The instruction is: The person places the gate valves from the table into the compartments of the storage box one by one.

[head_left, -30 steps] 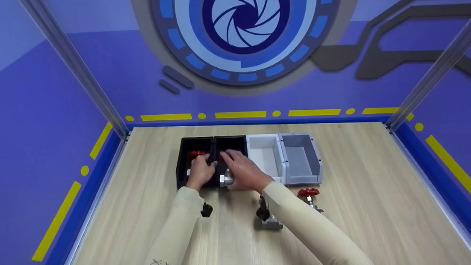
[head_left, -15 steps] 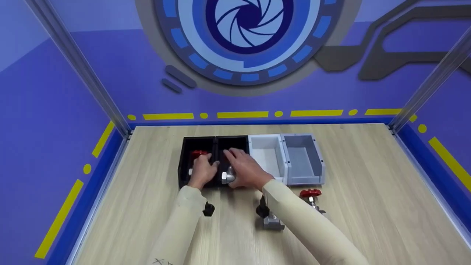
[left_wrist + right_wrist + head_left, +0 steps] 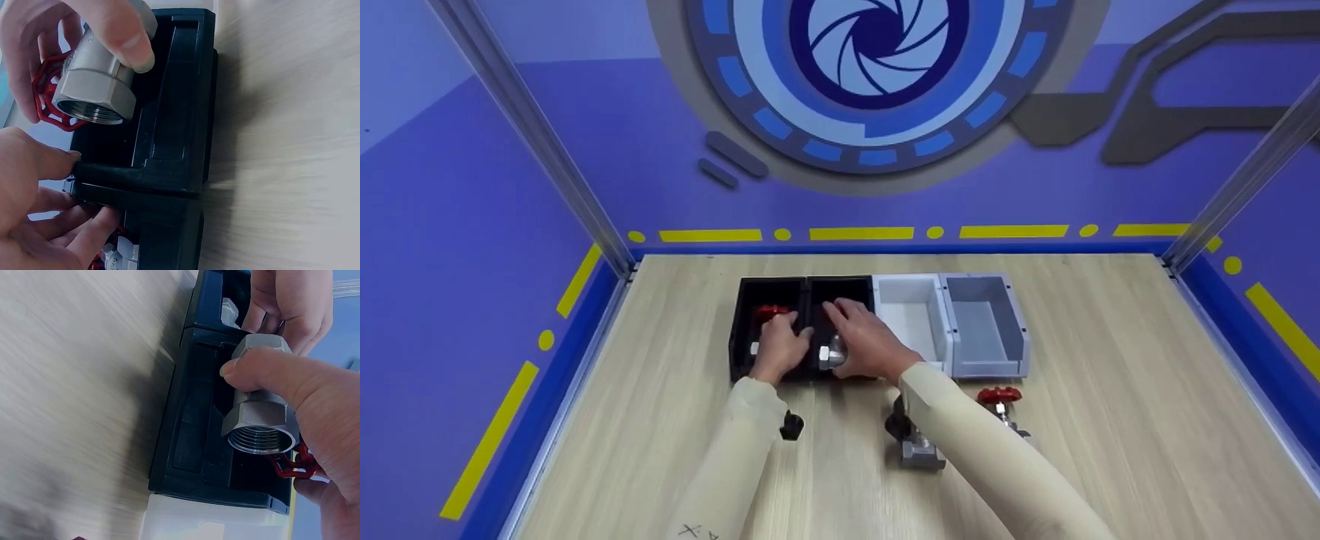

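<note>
My right hand (image 3: 871,346) holds a metal gate valve (image 3: 260,408) over the second black bin (image 3: 191,410). Its thumb lies across the valve body, and the red handwheel (image 3: 295,464) hangs on the finger side. The valve's threaded opening shows in both wrist views. My left hand (image 3: 781,348) pinches the adjoining walls of the two black bins, thumb (image 3: 53,162) on one side and fingers on the other. Inside the first black bin (image 3: 737,337) lies another valve (image 3: 121,256) with a red handwheel, partly hidden by the left hand.
A white bin (image 3: 904,300) and a grey bin (image 3: 986,367) continue the row to the right. On the wooden table (image 3: 1110,450), a red-handled valve (image 3: 1001,397) and another valve (image 3: 921,454) lie near the right forearm, which partly covers them. Blue panels (image 3: 547,150) enclose the table.
The head view has shifted slightly, so the scene sits a little farther right. The right hand's valve has moved very slightly back over the bin. Both hands keep their grips.
</note>
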`<state>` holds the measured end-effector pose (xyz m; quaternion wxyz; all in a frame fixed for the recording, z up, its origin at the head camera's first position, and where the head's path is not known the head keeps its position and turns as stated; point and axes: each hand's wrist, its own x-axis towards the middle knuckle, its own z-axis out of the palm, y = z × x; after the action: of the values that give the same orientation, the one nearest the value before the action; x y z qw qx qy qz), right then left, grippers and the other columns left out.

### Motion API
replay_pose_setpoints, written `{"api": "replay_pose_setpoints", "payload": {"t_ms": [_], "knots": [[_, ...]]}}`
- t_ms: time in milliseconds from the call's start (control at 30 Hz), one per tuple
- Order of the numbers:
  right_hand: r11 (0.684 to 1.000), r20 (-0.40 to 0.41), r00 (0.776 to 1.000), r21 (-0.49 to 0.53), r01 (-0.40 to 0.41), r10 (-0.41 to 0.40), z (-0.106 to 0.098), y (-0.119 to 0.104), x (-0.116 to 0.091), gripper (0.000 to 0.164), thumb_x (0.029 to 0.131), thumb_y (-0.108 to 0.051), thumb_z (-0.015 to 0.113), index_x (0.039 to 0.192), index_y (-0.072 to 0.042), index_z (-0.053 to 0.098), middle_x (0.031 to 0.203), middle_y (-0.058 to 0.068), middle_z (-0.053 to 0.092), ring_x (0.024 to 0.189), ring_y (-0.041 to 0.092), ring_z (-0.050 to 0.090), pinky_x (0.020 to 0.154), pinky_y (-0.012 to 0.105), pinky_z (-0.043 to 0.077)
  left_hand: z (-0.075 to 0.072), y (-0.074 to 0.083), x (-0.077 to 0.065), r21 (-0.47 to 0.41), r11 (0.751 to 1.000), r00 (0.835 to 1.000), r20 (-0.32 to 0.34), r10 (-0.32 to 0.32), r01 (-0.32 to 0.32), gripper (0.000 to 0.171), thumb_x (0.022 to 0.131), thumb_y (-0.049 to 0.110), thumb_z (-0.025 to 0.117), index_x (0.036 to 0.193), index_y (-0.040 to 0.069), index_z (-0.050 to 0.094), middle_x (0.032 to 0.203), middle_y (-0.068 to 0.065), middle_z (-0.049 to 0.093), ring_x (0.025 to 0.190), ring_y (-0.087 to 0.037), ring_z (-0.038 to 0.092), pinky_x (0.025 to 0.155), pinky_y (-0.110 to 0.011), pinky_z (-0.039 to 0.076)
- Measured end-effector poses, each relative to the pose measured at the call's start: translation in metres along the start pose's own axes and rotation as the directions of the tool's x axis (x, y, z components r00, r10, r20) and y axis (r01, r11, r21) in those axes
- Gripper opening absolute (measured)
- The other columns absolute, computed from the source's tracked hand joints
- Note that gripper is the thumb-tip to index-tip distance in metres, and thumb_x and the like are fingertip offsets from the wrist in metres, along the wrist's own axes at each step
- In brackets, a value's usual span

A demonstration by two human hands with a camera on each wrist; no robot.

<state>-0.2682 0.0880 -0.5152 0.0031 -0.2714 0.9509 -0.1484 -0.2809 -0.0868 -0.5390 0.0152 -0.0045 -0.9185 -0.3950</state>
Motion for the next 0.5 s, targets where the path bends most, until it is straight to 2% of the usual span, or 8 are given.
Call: {"api": "replay_pose_setpoints", "payload": {"t_ms": [500], "knots": [[0.999, -0.020, 1.000, -0.041, -0.018, 0.017, 0.0028, 0.0020, 0.0070, 0.108, 0.064, -0.036, 0.087, 0.151, -0.005, 0.030, 0.150, 0.020, 0.038, 0.139, 0.034, 0.039, 0.111, 0.046, 0.038, -0.0006, -0.0009, -0.0011, 0.005, 1.000, 1.000, -0.010, 0.019, -0.019, 0.042, 0.088, 0.017, 0.067, 0.123, -0.005, 0.062, 0.121, -0.025, 0.065, 0.117, -0.037, 0.060, 0.100, -0.045, 0.047]]}}
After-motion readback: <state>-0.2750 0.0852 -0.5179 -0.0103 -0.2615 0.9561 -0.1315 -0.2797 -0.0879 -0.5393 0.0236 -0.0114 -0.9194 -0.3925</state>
